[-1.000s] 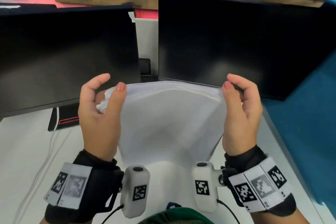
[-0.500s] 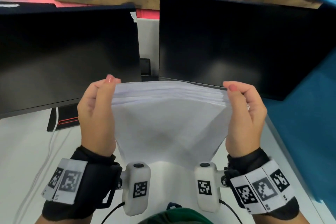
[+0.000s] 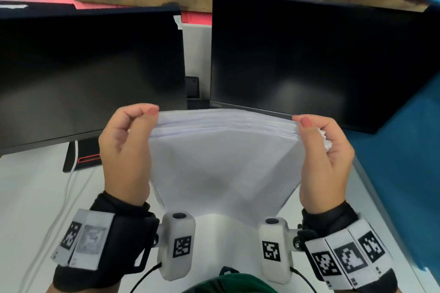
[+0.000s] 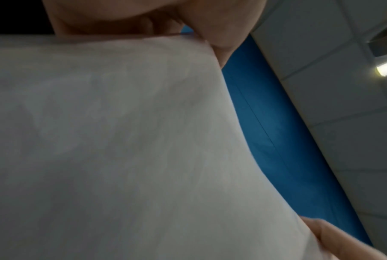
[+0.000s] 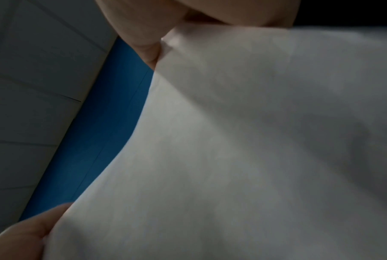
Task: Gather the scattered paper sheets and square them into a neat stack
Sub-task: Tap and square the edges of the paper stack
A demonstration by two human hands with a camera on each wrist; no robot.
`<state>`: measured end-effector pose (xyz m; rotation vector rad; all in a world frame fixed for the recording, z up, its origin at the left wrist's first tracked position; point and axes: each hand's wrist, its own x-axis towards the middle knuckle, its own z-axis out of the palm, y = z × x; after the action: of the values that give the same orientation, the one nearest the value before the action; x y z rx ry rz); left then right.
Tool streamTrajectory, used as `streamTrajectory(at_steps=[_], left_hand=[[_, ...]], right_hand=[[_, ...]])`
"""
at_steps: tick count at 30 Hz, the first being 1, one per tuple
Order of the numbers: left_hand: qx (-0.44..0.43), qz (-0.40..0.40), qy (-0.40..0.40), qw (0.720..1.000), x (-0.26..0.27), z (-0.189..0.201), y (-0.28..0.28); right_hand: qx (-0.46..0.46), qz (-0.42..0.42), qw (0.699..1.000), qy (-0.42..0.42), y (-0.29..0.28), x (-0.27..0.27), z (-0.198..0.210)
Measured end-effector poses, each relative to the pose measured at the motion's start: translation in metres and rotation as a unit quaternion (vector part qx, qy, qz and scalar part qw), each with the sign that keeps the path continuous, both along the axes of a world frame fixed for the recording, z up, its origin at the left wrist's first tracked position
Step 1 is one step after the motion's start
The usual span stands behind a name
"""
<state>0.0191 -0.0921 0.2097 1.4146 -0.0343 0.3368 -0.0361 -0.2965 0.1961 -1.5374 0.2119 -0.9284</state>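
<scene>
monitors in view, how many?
2. Left monitor stands behind the left hand; right monitor behind the right hand. Both screens dark. Paper stack may hide more.

Bright, even light fills the wide-angle head view, bowed at its edges, while both wrist views are dim and blurred around the white paper stack (image 3: 223, 164).

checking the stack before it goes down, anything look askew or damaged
Yes. The paper stack, upright between the left hand and right hand, shows stepped top edges, not yet flush. Crumpled paper pokes out by the right hand.
</scene>
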Motion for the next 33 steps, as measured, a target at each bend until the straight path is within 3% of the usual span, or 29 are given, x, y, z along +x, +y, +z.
streamTrajectory(at_steps=[2,7,10,13,16,19,22,28,33], left_hand=[[-0.022,-0.006,0.027,0.999,0.004,-0.002,0.003],[-0.002,-0.004,0.008,1.0,0.007,-0.002,0.0],[-0.043,-0.018,0.009,0.999,0.009,-0.003,0.002],[-0.034,-0.051,-0.042,0.997,0.005,-0.002,0.001],[0.027,-0.133,-0.106,0.985,0.005,-0.01,0.01],[0.115,-0.17,-0.067,0.976,0.011,-0.031,0.02],[0.074,-0.157,0.004,0.985,0.009,-0.049,0.011],[0.063,-0.149,-0.023,0.987,0.015,-0.047,0.012],[0.047,-0.198,-0.02,0.979,0.008,-0.054,0.012]], right_hand=[[-0.002,0.004,1.0,0.0,-0.001,0.0,0.0],[0.012,0.019,1.0,0.001,0.002,0.0,0.0],[0.025,0.017,1.0,0.007,-0.001,0.0,-0.001],[0.021,0.041,0.999,0.008,0.001,0.0,-0.001],[-0.017,0.06,0.998,0.014,0.0,-0.002,-0.001],[-0.031,0.096,0.993,0.062,-0.009,-0.001,-0.011],[0.017,0.177,0.979,0.095,-0.008,0.002,-0.022],[0.033,0.173,0.984,0.04,-0.016,0.0,-0.024],[0.053,0.188,0.977,0.086,-0.017,-0.003,-0.036]])
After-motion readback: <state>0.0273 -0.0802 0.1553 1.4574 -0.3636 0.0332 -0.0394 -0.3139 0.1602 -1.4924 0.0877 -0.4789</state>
